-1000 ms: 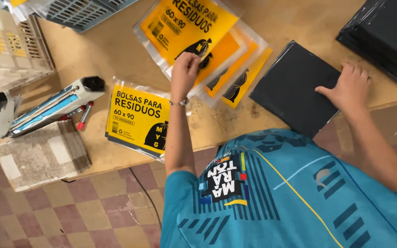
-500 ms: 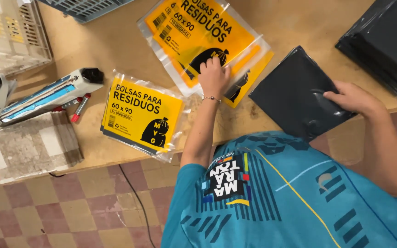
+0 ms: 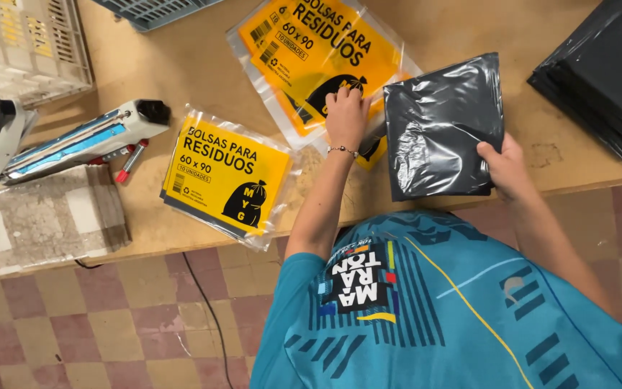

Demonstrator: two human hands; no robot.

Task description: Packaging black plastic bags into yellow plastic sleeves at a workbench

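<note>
Looking down from the head camera, the only view here, the person's left hand (image 3: 347,119) rests with bent fingers on the near edge of a loose pile of clear sleeves (image 3: 325,50), each with a yellow printed card inside. The pile lies at the far middle of the desk (image 3: 181,65). Whether this grip has pinched the top sleeve or only presses on it cannot be told. The right hand (image 3: 504,167) is clenched on the near right corner of a folded bundle of black bags (image 3: 440,130), thumb on top. The bundle is tilted, just right of the sleeves and touching them near the left hand. Judging by this, the step in hand is bringing bundle and sleeve together. A next move would call for the left fingers to part the sleeve's mouth and hold it wide while the right hand keeps the slippery bundle flat and square to that opening. A filled packet (image 3: 228,176) lies to the near left, and left of it are a heat sealer (image 3: 73,140) and a red pen (image 3: 131,162). A stack of black bags (image 3: 606,72) sits at the far right, well apart from both hands.
</note>
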